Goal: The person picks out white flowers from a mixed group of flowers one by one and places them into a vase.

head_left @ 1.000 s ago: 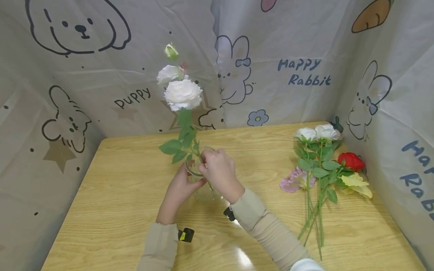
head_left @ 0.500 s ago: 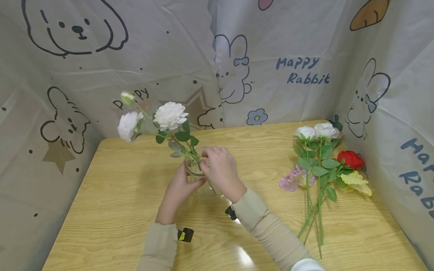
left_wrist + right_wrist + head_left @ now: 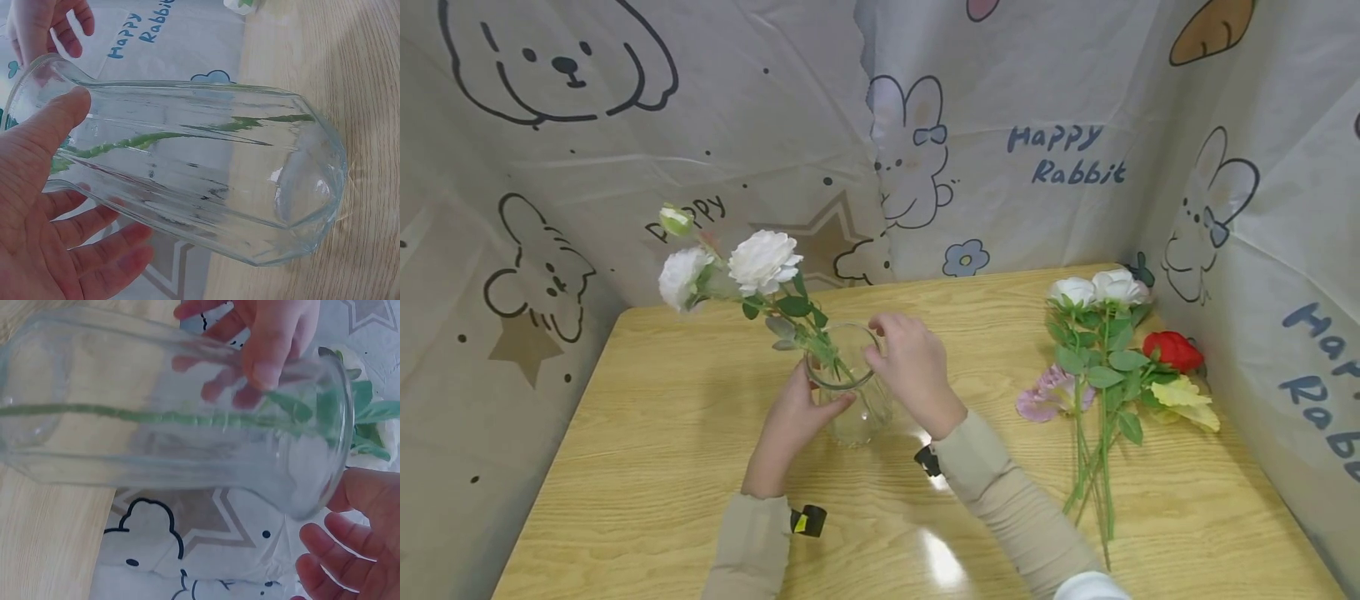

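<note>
A clear glass vase (image 3: pixel 853 417) stands upright on the table, showing a green stem (image 3: pixel 156 139) inside its ribbed wall in the left wrist view. Its flower leans left over the rim, with white blooms (image 3: pixel 764 262), a pale bud (image 3: pixel 676 221) and dark green leaves. My left hand (image 3: pixel 796 417) grips the neck of the vase, thumb on the near side and fingers around the far side. At the rim's right side is my right hand (image 3: pixel 913 367), its fingers loosely bent and holding nothing; in the right wrist view its thumb is close to the rim.
To the right on the wooden table (image 3: pixel 647 467) lies a loose pile of flowers: white roses (image 3: pixel 1120 286), a red one (image 3: pixel 1172 351), a yellow one (image 3: pixel 1187 402) and a pink-purple one (image 3: pixel 1054 393). A printed cloth (image 3: pixel 1037 225) hangs around the back and sides.
The white flower has tipped from upright to leaning left against the rim. My right hand has let go of its stem and drawn slightly right. My left hand stays on the vase.
</note>
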### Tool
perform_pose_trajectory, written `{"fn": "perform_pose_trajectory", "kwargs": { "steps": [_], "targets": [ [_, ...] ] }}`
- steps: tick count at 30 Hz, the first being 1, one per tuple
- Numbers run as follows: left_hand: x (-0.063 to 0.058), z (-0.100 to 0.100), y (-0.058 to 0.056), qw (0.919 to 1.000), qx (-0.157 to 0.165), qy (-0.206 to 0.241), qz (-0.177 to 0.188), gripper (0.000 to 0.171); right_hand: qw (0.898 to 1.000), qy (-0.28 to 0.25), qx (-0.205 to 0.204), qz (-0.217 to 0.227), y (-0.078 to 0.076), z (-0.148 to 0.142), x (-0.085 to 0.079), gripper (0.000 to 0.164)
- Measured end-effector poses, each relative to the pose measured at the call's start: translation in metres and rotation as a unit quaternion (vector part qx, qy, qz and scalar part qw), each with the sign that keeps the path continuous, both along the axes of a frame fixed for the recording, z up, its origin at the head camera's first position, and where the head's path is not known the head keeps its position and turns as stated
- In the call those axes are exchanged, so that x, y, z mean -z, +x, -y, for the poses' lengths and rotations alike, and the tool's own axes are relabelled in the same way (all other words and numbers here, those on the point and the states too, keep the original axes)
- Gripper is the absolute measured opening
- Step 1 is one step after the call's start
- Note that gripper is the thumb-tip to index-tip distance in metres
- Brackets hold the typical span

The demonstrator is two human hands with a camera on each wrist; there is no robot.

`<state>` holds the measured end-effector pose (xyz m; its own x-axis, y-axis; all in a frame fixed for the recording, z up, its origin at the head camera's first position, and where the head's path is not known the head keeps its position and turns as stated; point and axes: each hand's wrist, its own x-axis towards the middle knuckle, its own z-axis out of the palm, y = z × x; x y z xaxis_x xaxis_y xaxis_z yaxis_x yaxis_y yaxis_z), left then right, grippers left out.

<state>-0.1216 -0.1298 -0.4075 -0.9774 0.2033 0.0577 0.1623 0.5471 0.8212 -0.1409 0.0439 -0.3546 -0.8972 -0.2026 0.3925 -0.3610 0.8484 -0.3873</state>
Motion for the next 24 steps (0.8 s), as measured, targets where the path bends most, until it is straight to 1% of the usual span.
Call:
{"fn": "perform_pose_trajectory", "kwargs": {
  "steps": [7,13,17,24],
  "targets": [
    [-0.001,-0.001,0.0,1.0,-0.008,-0.003,0.002,0.075,0.999,0.0,0.025,0.021,-0.003,-0.013,-0.001,0.023],
    [-0.001,-0.001,0.001,0.9999,-0.012,-0.003,0.009,0.076,0.997,-0.003,0.037,0.062,-0.005,-0.026,0.001,0.026],
    [0.0,0.0,0.001,0.9999,-0.011,-0.005,0.005,0.076,0.995,-0.002,0.051,0.09,-0.006,-0.034,0.004,0.027],
    [0.001,0.001,0.001,0.9997,-0.016,-0.014,0.012,0.075,0.989,0.002,0.075,0.125,-0.009,-0.046,0.009,0.03]
  ]
}}
